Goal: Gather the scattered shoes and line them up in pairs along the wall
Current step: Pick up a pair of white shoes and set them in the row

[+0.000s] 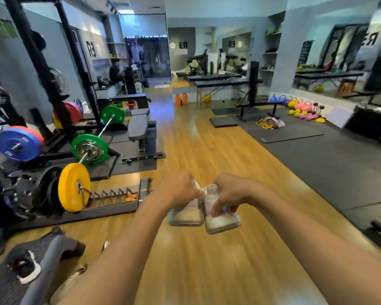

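- Both hands are loaded at the lower middle of the frame. The left hand (176,190) is curled round the top of one pale shoe (185,215), and the right hand (231,192) pinches the second pale shoe (222,222) the same way.
- The two shoes hang side by side, touching, above the wooden floor (207,150). They are carried, not set down. Motion blur hides which way the toes point.
- This looks like the carry leg of the job, with a matched pair already in hand. Best to bring them over together so they land as a pair.
- At the wall (295,40), in the upper right, lower both at once: toes facing the same way, sides touching, square to the wall.
- Mind the route. The yellow plate (74,187) and its rack crowd the left of the frame, and the edge of the dark mat (317,164) on the right could catch a foot.
- A firm grip matters, since a top-edge hold could let a shoe swing or slip.
- More work waits: a black shoe (24,269) with a white sole lies at the lower left, its partner not clearly visible.
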The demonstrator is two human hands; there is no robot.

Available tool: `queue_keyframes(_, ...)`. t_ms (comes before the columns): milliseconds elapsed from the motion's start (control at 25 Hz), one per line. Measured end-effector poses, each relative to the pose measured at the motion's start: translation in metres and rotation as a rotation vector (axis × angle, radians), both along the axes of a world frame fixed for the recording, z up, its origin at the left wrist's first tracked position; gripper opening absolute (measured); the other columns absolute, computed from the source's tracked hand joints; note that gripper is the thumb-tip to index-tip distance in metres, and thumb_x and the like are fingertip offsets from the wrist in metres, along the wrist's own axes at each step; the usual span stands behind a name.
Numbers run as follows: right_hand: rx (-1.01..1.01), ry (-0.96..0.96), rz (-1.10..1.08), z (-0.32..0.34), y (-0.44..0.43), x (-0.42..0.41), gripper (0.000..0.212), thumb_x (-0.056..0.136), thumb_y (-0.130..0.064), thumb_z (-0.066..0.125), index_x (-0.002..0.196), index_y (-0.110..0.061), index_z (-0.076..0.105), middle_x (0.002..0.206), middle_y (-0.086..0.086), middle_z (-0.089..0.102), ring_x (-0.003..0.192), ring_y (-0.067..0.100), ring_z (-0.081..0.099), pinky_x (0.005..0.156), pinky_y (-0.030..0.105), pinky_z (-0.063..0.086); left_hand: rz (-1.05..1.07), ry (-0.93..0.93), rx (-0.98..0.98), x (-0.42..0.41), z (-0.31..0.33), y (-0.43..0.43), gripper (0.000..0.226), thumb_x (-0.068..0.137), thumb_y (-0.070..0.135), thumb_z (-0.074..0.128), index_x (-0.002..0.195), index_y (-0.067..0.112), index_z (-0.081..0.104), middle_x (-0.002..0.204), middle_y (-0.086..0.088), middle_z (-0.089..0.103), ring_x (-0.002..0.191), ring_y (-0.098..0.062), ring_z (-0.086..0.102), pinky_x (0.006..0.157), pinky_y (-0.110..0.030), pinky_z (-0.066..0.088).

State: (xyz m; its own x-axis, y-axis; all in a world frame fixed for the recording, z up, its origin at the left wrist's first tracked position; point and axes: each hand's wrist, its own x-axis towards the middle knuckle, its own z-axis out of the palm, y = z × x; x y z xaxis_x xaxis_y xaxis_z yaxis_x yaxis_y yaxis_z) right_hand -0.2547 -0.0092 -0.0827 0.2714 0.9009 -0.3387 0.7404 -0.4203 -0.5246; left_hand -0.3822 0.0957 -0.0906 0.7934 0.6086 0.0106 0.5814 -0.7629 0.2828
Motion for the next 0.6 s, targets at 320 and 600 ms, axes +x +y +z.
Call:
queue_keyframes(320,0.149,-0.077,-0.215,0.026,0.050,0.191,0.034,0.066,-0.015,0.083,0.091,-0.006,0.062,0.076,0.006,0.062,0.066,0.020,0.059,0.056,0.032,0.049,-0.182,-0.039,0.129,0.219,0.009,0.078,0.030,0.080,0.044,0.060,0.069,0.019,0.046,0.076,-0.006,0.058,0.075,-0.030,0.055,0.055,-0.031,0.033)
queue_keyframes(600,0.211,-0.230,-0.492,0.049,0.101,0.344,0.033,0.067,-0.025,0.080,0.091,-0.012,0.061,0.090,0.006,0.067,0.084,0.023,0.063,0.070,0.039,0.052,-0.414,-0.119,0.185,0.424,0.033,0.153,0.036,0.080,0.040,0.059,0.059,0.018,0.040,0.063,-0.002,0.049,0.070,-0.029,0.051,0.055,-0.031,0.033)
